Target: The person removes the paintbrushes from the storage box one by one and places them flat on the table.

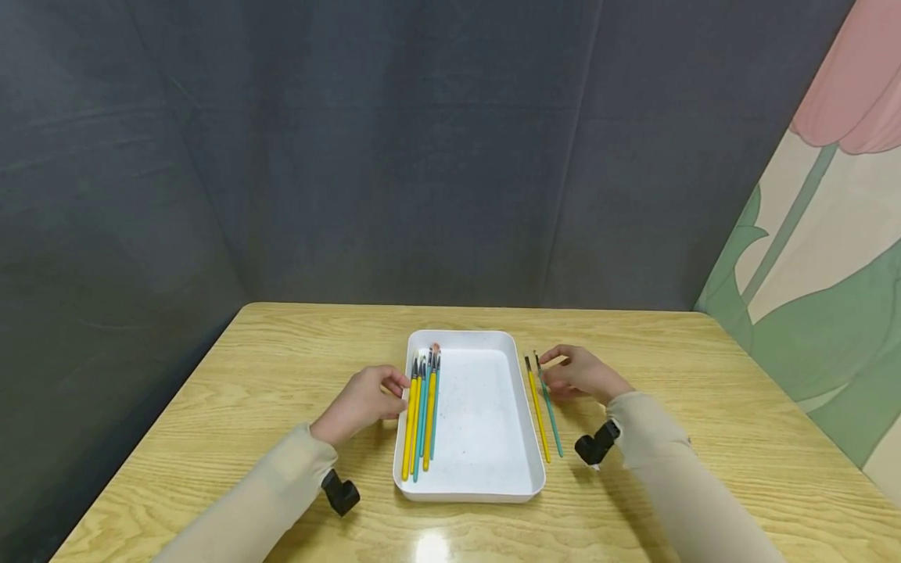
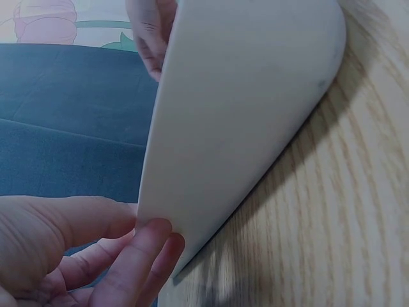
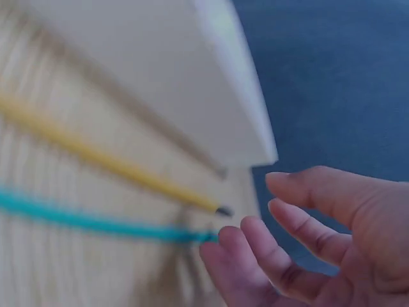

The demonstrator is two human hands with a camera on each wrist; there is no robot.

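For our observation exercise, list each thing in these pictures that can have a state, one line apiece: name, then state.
White tray: flat on the table, uncovered, partly filled
Brushes in the tray: lying lengthwise along its left side, bristles at the far end
Loose yellow brush: lying right of the tray
Loose teal brush: lying beside it
Left hand: at the tray's left rim
Right hand: near the teal brush's far end

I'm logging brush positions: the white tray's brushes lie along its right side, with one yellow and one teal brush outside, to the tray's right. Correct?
One slip: the head view shows the brushes in the white tray along its left side. The yellow brush and teal brush do lie outside, right.
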